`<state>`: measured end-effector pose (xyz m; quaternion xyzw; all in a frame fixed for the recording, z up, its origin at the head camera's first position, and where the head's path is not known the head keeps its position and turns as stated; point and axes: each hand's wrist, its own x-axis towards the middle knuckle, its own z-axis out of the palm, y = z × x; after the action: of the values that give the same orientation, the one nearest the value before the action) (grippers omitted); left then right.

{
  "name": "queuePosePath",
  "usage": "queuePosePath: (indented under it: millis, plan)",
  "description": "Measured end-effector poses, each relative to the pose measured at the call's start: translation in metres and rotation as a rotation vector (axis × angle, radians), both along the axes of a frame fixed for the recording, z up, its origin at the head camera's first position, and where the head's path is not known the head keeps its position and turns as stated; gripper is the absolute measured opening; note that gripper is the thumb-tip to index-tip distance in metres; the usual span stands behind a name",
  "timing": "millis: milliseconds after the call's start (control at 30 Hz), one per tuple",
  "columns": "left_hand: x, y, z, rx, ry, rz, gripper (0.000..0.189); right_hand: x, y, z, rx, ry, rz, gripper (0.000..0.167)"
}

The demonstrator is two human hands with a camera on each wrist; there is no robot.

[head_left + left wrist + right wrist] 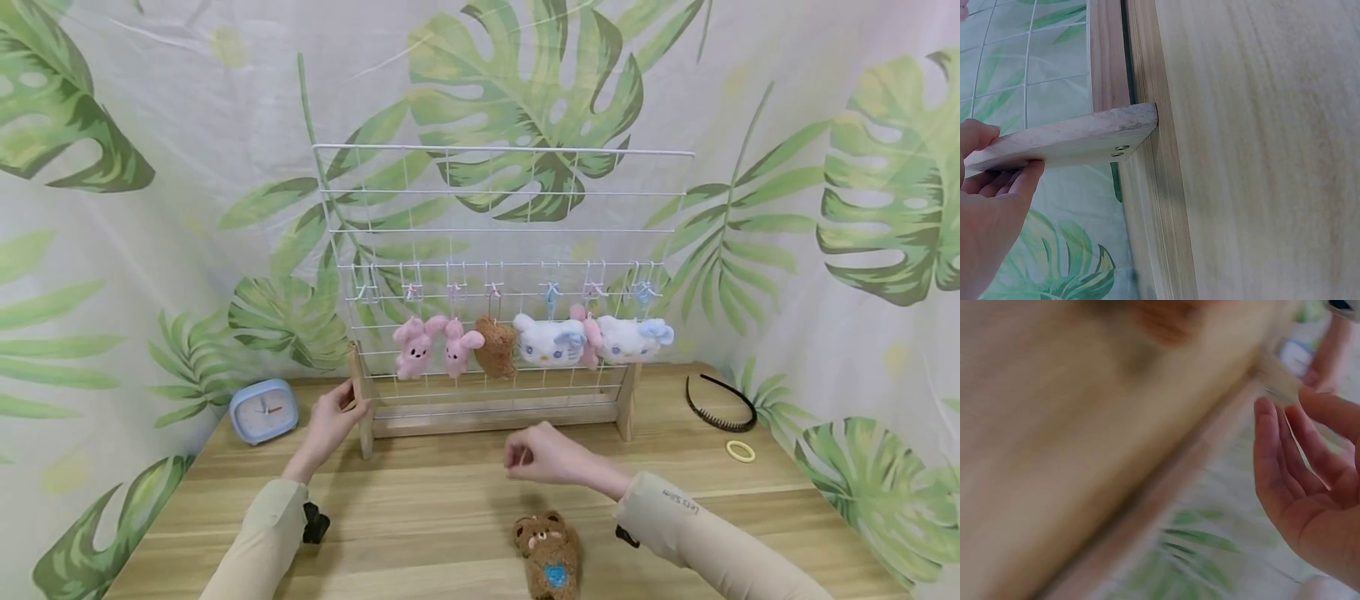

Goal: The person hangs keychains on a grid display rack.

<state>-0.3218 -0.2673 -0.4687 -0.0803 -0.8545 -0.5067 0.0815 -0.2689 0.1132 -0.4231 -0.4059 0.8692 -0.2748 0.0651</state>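
My left hand [333, 421] grips the wooden side post [363, 408] of a white wire grid rack [502, 192], thumb on one face and fingers on the other in the left wrist view. Over the table in front of the rack is my right hand [551, 456], fingers loosely bent and nothing between them in the right wrist view. Below it a brown plush bear [551, 560] with a blue heart lies on its back. On the rack hang pink plush bunnies [415, 348], a brown plush [496, 348] and white plush cats [551, 343] with blue bows.
A blue clock [264, 411] stands left of the rack. At the right lie a black headband [722, 405] and a yellow ring [740, 451]. Small ribbon bows [552, 292] hang from hooks along the grid. Leaf-printed cloth [180, 167] closes off the back and sides.
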Motion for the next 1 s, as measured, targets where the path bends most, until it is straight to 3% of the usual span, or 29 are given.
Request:
queuePosePath:
  millis: [133,267,433,1000]
  plan:
    - [0.0,-0.001,0.0,0.008,0.001,0.006,0.06,0.0,0.008,-0.03,0.111,-0.056,0.007,0.007]
    - [-0.001,-0.001,-0.001,0.014,0.0,0.006,0.059,0.001,0.01,-0.043,0.17,-0.095,0.004,0.007]
    - [0.0,0.001,0.0,-0.006,0.011,0.011,0.059,0.003,0.007,-0.047,0.206,-0.111,-0.009,0.01]
    - [-0.003,-0.001,-0.003,0.008,-0.012,0.012,0.058,0.006,0.005,-0.041,0.258,-0.042,0.007,0.019]
